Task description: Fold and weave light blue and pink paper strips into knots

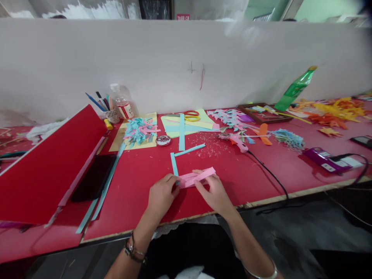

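Pink paper strips (193,179) lie across each other between my hands, just above the red tabletop. My left hand (163,192) pinches their left end, close to a light blue strip (174,164). My right hand (214,190) grips their right part, its thumb in front and the other fingers behind. A second blue strip (190,150) slants to the right beyond the hands. Farther back a wider blue strip (181,133) rests partly on pale paper sheets. The fingertips of the left hand are partly hidden by the paper.
A pink glue gun (236,141) lies at the right, its cord trailing over the table edge. Scissors (192,115), a round tin (163,140) and a pile of curled paper (140,131) stand behind. At the left are a phone (94,177) and a leaning red board (52,170).
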Tool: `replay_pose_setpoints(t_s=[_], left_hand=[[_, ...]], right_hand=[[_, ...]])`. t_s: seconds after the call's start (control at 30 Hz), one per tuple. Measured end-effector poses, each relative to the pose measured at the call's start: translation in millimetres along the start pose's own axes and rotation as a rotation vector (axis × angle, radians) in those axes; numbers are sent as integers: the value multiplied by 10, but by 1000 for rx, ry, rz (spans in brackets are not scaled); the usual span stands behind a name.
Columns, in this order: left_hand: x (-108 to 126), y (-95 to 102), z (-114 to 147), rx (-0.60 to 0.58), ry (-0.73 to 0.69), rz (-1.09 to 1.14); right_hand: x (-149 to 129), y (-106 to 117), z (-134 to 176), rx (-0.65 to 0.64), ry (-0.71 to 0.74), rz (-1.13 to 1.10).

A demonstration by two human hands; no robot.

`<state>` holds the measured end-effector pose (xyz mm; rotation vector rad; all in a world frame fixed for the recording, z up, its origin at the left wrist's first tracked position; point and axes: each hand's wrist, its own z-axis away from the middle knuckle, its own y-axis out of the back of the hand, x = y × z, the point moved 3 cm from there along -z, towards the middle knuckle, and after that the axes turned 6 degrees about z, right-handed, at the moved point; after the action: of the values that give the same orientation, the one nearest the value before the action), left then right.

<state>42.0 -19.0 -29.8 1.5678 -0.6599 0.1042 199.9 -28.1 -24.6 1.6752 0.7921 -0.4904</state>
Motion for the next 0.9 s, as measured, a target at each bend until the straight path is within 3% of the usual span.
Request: replay_pose_setpoints(t_s=[0.33,0.5,0.67,0.73,0.9], left_hand=[[-34,-25,9,26,-10,-1],[-48,-38,12,19,-10,6],[-63,-49,13,42,-32,23],[-66,-50,9,45,-38,32],[-60,-46,-1,46,-52,58]], right_hand=[[93,-28,-59,63,-65,68],[310,121,-27,124,-71,156],[509,344,-44,300,-101,337],[480,344,-74,281,-47,392],[269,86,-132,69,114,428]])
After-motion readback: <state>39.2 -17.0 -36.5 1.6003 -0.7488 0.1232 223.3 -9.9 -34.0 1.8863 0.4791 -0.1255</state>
